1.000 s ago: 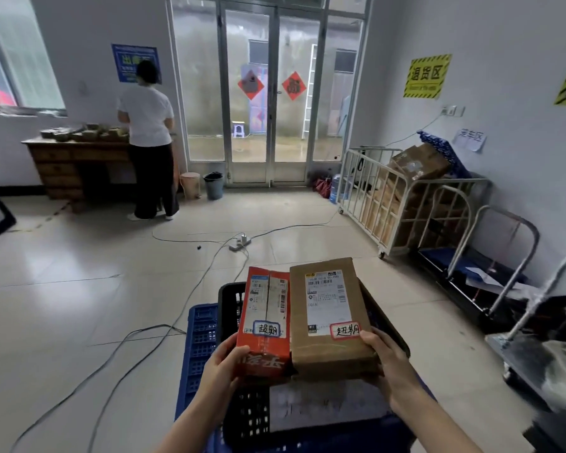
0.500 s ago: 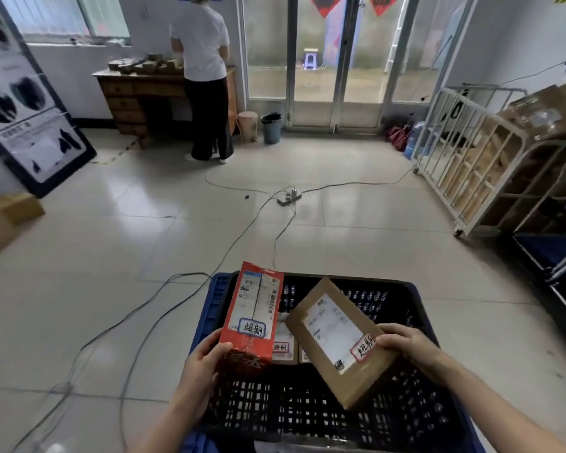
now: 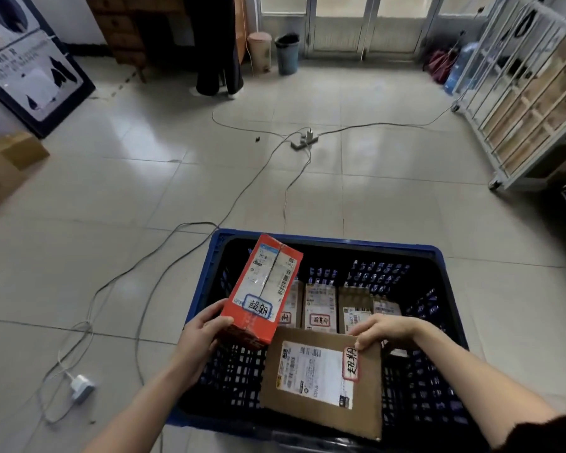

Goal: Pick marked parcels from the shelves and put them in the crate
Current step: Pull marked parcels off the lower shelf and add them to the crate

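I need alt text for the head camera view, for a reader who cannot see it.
Two bare hands lower marked parcels into a blue crate: the left hand holds a red box, the right hand a flat brown box. More labelled parcels lie inside, on a tiled floor crossed by cables.

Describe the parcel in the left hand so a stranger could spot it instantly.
Find the blue plastic crate on the tiled floor. Over its left side, the left hand grips a red-orange cardboard box, tilted. Its neighbours are plain brown; it alone is red.
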{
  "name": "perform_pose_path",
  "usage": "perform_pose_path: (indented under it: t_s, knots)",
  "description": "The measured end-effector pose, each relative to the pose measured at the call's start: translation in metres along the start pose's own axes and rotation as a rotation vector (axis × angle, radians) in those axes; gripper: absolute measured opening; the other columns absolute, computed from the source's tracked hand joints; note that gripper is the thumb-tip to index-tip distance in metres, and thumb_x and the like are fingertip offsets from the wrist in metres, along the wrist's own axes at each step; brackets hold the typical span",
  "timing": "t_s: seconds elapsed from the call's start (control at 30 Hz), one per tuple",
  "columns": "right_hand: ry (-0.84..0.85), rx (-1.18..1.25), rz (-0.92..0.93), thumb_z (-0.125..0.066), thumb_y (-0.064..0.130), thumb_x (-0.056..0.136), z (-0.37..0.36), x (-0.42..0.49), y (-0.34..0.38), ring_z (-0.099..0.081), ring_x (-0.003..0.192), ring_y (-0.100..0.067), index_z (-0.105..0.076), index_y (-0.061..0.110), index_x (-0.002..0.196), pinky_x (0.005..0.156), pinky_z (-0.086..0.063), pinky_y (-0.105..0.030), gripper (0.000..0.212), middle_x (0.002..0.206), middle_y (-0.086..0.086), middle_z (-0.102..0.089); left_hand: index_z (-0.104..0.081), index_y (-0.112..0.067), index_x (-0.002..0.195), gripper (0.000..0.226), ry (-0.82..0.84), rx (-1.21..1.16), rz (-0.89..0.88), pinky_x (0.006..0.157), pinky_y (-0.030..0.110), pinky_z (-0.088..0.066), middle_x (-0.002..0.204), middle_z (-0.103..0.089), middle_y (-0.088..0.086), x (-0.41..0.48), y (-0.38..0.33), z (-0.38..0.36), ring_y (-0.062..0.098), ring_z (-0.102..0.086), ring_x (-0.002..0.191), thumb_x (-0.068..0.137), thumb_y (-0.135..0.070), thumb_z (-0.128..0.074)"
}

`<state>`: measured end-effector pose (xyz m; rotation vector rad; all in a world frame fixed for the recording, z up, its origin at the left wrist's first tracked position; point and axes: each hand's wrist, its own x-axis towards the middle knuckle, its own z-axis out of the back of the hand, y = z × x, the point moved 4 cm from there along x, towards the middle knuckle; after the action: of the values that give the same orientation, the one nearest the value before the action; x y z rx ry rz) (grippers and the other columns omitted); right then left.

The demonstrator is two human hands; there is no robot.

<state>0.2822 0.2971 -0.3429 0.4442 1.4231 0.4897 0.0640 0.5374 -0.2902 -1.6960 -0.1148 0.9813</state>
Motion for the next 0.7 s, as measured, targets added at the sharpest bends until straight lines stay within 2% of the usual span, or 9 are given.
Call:
perform_pose_path:
  t_s: [0.13, 0.2, 0.27, 0.33, 0.4, 0.43, 0.47, 0.6, 0.7]
  knots:
    - [0.067, -0.057, -0.063, -0.070, 0.048, 0.052, -0.009, 0.020, -0.012, -0.062, 0.106, -0.016, -0.067, 0.036, 0.102, 0.095, -0.048, -0.030, 0.052, 0.109, 0.004, -0.068, -0.053, -0.026, 0.120, 0.034, -0.006, 0.010, 0.019, 0.082, 0.027, -0.044, 0.108, -0.066, 0.006, 0.005, 0.012, 0.000, 0.018, -0.060, 0.102, 0.090, -0.010, -0.054]
    - [0.043, -0.037, -0.086, -0.068, 0.047, 0.055, -0.012, 0.027, -0.020, -0.061, 0.108, -0.015, -0.065, 0.039, 0.100, 0.099, -0.046, -0.030, 0.046, 0.114, 0.004, -0.066, -0.053, -0.026, 0.119, 0.033, -0.001, 0.015, 0.027, 0.079, 0.024, -0.044, 0.108, -0.066, 0.005, 0.007, 0.016, -0.001, 0.016, -0.060, 0.101, 0.090, -0.009, -0.054]
    - [0.005, -0.037, -0.102, -0.065, 0.036, 0.070, -0.017, 0.031, -0.023, -0.058, 0.113, -0.016, -0.063, 0.037, 0.103, 0.102, -0.044, -0.034, 0.033, 0.119, 0.004, -0.062, -0.052, -0.026, 0.119, 0.034, 0.000, 0.020, 0.034, 0.077, 0.022, -0.043, 0.109, -0.065, 0.005, 0.008, 0.019, -0.003, 0.015, -0.060, 0.102, 0.090, -0.009, -0.054]
    - [-0.016, -0.026, -0.105, -0.057, 0.019, 0.086, -0.023, 0.034, -0.023, -0.057, 0.109, -0.015, -0.058, 0.026, 0.120, 0.092, -0.048, -0.025, 0.035, 0.116, 0.003, -0.059, -0.051, -0.025, 0.121, 0.035, 0.002, 0.016, 0.046, 0.075, 0.021, -0.043, 0.111, -0.065, 0.006, 0.009, 0.022, -0.003, 0.016, -0.059, 0.103, 0.090, -0.009, -0.054]
    - [-0.042, -0.025, -0.079, -0.054, 0.014, 0.090, -0.028, 0.035, -0.020, -0.057, 0.096, -0.005, -0.051, 0.018, 0.131, 0.072, -0.046, -0.008, 0.041, 0.113, 0.004, -0.058, -0.051, -0.025, 0.122, 0.035, 0.002, 0.014, 0.055, 0.075, 0.021, -0.042, 0.113, -0.064, 0.006, 0.011, 0.025, -0.003, 0.016, -0.059, 0.104, 0.090, -0.010, -0.054]
    - [-0.062, -0.019, -0.062, -0.055, 0.014, 0.090, -0.030, 0.036, -0.019, -0.057, 0.092, -0.001, -0.050, 0.017, 0.132, 0.067, -0.044, -0.006, 0.042, 0.112, 0.005, -0.058, -0.051, -0.025, 0.122, 0.035, 0.002, 0.016, 0.059, 0.075, 0.021, -0.042, 0.113, -0.064, 0.006, 0.012, 0.026, -0.003, 0.016, -0.058, 0.104, 0.090, -0.010, -0.055]
    - [-0.082, -0.011, -0.043, -0.056, 0.014, 0.090, -0.031, 0.037, -0.018, -0.057, 0.090, 0.001, -0.051, 0.017, 0.132, 0.067, -0.045, -0.006, 0.042, 0.111, 0.005, -0.059, -0.051, -0.025, 0.122, 0.035, 0.002, 0.019, 0.062, 0.074, 0.020, -0.042, 0.113, -0.063, 0.006, 0.013, 0.027, -0.004, 0.015, -0.058, 0.103, 0.090, -0.010, -0.055]
    - [-0.148, 0.040, 0.025, -0.057, 0.014, 0.089, -0.038, 0.044, -0.015, -0.060, 0.098, -0.008, -0.055, 0.018, 0.127, 0.083, -0.049, -0.017, 0.038, 0.115, 0.001, -0.061, -0.051, -0.023, 0.122, 0.036, 0.013, 0.025, 0.072, 0.071, 0.019, -0.042, 0.112, -0.063, 0.007, 0.016, 0.031, -0.008, 0.013, -0.059, 0.100, 0.090, -0.008, -0.054]
    - [-0.156, 0.055, 0.064, -0.057, 0.015, 0.089, -0.045, 0.052, -0.007, -0.059, 0.103, -0.011, -0.057, 0.020, 0.125, 0.087, -0.048, -0.020, 0.036, 0.113, 0.003, -0.060, -0.051, -0.022, 0.122, 0.036, 0.030, 0.031, 0.073, 0.070, 0.018, -0.043, 0.113, -0.063, 0.007, 0.018, 0.033, -0.009, 0.014, -0.059, 0.101, 0.090, -0.008, -0.055]
